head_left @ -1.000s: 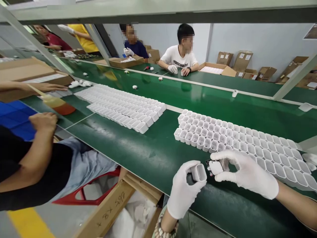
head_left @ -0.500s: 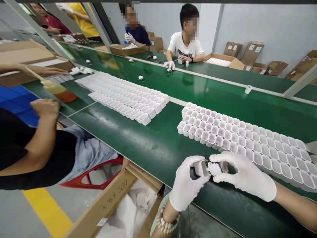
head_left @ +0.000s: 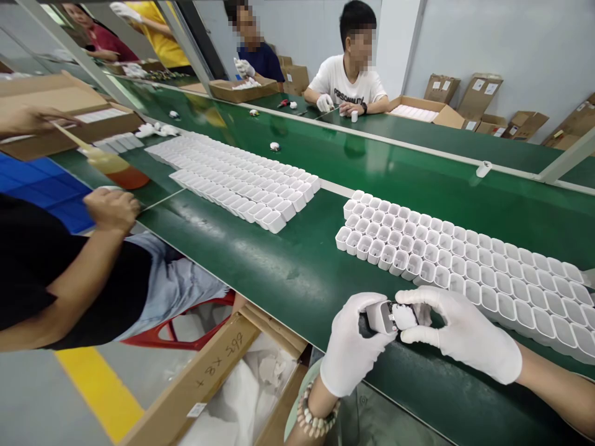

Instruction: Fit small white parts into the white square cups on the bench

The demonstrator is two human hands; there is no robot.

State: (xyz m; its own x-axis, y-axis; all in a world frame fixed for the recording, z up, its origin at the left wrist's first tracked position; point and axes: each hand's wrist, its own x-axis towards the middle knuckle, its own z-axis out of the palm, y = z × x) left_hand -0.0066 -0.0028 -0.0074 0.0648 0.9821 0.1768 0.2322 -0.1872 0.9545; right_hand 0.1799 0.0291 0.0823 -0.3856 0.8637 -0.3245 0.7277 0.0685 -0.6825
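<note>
My left hand (head_left: 354, 347), in a white glove, grips a small white cup (head_left: 380, 318) tilted on its side. Its opening faces right. In my right hand (head_left: 458, 331), also gloved, is a white part (head_left: 404, 316) with dark pieces around it, held between thumb and fingers at the cup's mouth. How far the part reaches into the cup cannot be made out. Just beyond my hands, rows of upright white cups (head_left: 441, 259) stand packed together on the green table (head_left: 297, 266).
A second block of white cups (head_left: 242, 179) lies further left. Beside it are a bottle of orange liquid (head_left: 118, 170) and a co-worker's arm (head_left: 79, 285). An open carton (head_left: 199, 378) stands below the table edge. More people sit across the green belt (head_left: 395, 167).
The co-worker on the left has moved a fist rightward and lifted the other hand to the bottle's spout. Across the belt, a person's gloved hand has drawn back. My hands have barely moved.
</note>
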